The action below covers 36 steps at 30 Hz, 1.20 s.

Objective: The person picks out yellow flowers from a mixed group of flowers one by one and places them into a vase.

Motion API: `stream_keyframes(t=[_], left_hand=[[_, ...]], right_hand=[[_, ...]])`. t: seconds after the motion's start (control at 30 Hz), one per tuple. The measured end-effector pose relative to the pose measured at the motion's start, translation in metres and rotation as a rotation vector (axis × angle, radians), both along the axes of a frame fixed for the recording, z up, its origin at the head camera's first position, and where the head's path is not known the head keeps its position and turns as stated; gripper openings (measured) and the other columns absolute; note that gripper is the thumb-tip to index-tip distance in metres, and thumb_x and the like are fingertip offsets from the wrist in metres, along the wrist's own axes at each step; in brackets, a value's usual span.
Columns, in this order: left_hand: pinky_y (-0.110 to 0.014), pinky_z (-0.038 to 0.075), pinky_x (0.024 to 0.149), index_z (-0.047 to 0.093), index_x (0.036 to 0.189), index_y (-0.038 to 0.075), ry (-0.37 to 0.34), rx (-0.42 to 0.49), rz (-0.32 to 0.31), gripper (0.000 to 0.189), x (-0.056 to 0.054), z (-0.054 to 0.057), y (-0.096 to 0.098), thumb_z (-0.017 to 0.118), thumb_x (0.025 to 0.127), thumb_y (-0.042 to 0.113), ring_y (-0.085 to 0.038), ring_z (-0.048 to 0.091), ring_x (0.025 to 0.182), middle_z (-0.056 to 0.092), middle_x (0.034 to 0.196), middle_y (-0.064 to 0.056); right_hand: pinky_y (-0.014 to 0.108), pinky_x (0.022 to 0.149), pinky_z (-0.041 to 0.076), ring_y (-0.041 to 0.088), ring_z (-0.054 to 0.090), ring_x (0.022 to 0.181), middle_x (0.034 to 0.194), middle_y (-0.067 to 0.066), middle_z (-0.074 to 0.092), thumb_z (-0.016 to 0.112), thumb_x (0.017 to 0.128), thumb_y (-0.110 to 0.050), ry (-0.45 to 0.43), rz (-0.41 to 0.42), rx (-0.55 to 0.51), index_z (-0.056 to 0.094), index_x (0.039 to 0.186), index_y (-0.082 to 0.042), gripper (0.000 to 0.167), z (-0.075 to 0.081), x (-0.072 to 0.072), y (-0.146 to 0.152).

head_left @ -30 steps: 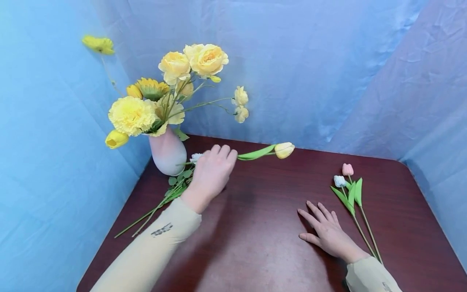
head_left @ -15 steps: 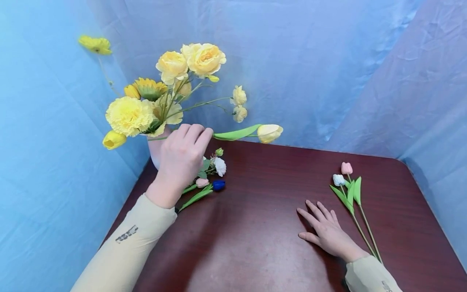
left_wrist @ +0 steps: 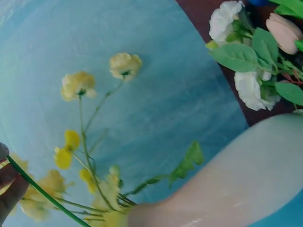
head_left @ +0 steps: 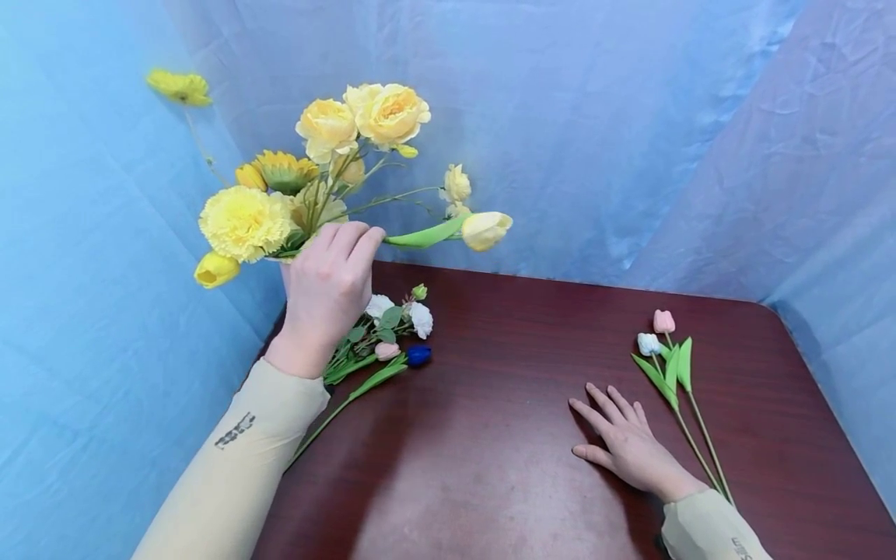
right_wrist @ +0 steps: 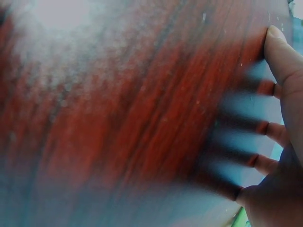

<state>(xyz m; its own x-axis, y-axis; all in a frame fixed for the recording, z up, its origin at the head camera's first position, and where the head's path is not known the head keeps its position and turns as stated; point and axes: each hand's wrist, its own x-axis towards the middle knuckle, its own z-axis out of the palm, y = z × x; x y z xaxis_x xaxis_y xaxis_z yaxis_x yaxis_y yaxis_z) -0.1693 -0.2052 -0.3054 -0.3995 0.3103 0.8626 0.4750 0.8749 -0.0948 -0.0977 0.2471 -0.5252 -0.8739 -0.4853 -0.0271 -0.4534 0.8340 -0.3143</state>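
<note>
In the head view, my left hand [head_left: 325,284] pinches the stem of a pale yellow tulip [head_left: 486,231]. The bloom points right, and the hand is level with the vase mouth. Behind this hand most of the pale vase [left_wrist: 246,175] is hidden, but the left wrist view shows its side. The vase holds yellow flowers, among them a carnation [head_left: 246,223] and roses [head_left: 388,114]. The tulip's green stem [left_wrist: 45,194] slants toward the vase mouth; whether its end is inside I cannot tell. My right hand [head_left: 633,449] rests on the table with its fingers spread.
White flowers [head_left: 421,320], a pink tulip [head_left: 387,351] and a blue tulip [head_left: 418,355] lie beside the vase. At the right of the dark red table [head_left: 504,467] lie a pink tulip [head_left: 663,321] and a pale blue tulip [head_left: 648,344]. Blue curtains [head_left: 560,117] surround the table.
My left hand has carried the yellow tulip leftward and up, from above the table to the vase mouth. The flowers lying beside the vase are more exposed. The right hand stays still.
</note>
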Motion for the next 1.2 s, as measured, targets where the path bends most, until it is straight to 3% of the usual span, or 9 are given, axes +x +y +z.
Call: stream_keyframes(t=[0.13, 0.33, 0.6, 0.77, 1.03, 1.2], left_hand=[[-0.048, 0.057, 0.076, 0.071, 0.105, -0.002, 0.031, 0.115, -0.002, 0.024, -0.002, 0.001, -0.008, 0.049, 0.098, -0.007, -0.038, 0.065, 0.09, 0.071, 0.1, -0.016], [-0.05, 0.055, 0.082, 0.07, 0.104, -0.002, 0.081, 0.304, -0.023, 0.019, -0.004, 0.015, -0.011, 0.051, 0.101, -0.002, -0.04, 0.064, 0.09, 0.07, 0.098, -0.017], [-0.05, 0.05, 0.092, 0.065, 0.106, -0.005, -0.014, 0.367, 0.053, 0.019, -0.016, 0.007, -0.031, 0.047, 0.101, -0.003, -0.042, 0.062, 0.096, 0.067, 0.102, -0.022], [-0.048, 0.048, 0.086, 0.065, 0.108, -0.005, -0.057, 0.411, 0.081, 0.018, -0.023, 0.001, -0.042, 0.049, 0.105, 0.005, -0.041, 0.06, 0.092, 0.065, 0.1, -0.023], [-0.031, 0.05, 0.075, 0.066, 0.11, -0.005, -0.026, 0.606, 0.107, 0.016, -0.022, 0.011, -0.05, 0.056, 0.1, 0.003, -0.033, 0.065, 0.082, 0.063, 0.099, -0.023], [-0.035, 0.047, 0.073, 0.067, 0.104, -0.008, -0.068, 0.622, 0.185, 0.015, -0.023, 0.012, -0.054, 0.058, 0.101, 0.005, -0.036, 0.062, 0.083, 0.063, 0.098, -0.025]], right_hand=[[0.081, 0.105, 0.02, 0.054, 0.024, 0.147, 0.162, 0.02, 0.031, 0.069, 0.093, -0.053, -0.002, 0.003, -0.006, 0.048, 0.153, -0.019, 0.072, -0.001, -0.001, 0.001], [0.081, 0.106, 0.019, 0.054, 0.023, 0.147, 0.162, 0.021, 0.031, 0.069, 0.093, -0.051, -0.008, 0.002, -0.014, 0.048, 0.153, -0.018, 0.072, 0.002, -0.002, 0.002], [0.081, 0.106, 0.019, 0.054, 0.024, 0.147, 0.163, 0.021, 0.031, 0.07, 0.093, -0.05, -0.005, 0.009, -0.018, 0.048, 0.153, -0.018, 0.072, 0.002, -0.003, 0.002], [0.081, 0.106, 0.02, 0.054, 0.024, 0.147, 0.162, 0.021, 0.031, 0.07, 0.093, -0.051, 0.0, 0.008, -0.011, 0.048, 0.153, -0.018, 0.072, 0.0, -0.004, 0.003], [0.081, 0.105, 0.02, 0.055, 0.026, 0.146, 0.161, 0.021, 0.033, 0.072, 0.091, -0.049, 0.02, 0.011, -0.023, 0.05, 0.152, -0.017, 0.072, 0.001, -0.003, 0.004], [0.081, 0.106, 0.019, 0.054, 0.024, 0.147, 0.162, 0.02, 0.032, 0.071, 0.092, -0.049, 0.0, 0.006, -0.024, 0.049, 0.153, -0.018, 0.072, 0.0, -0.002, 0.005]])
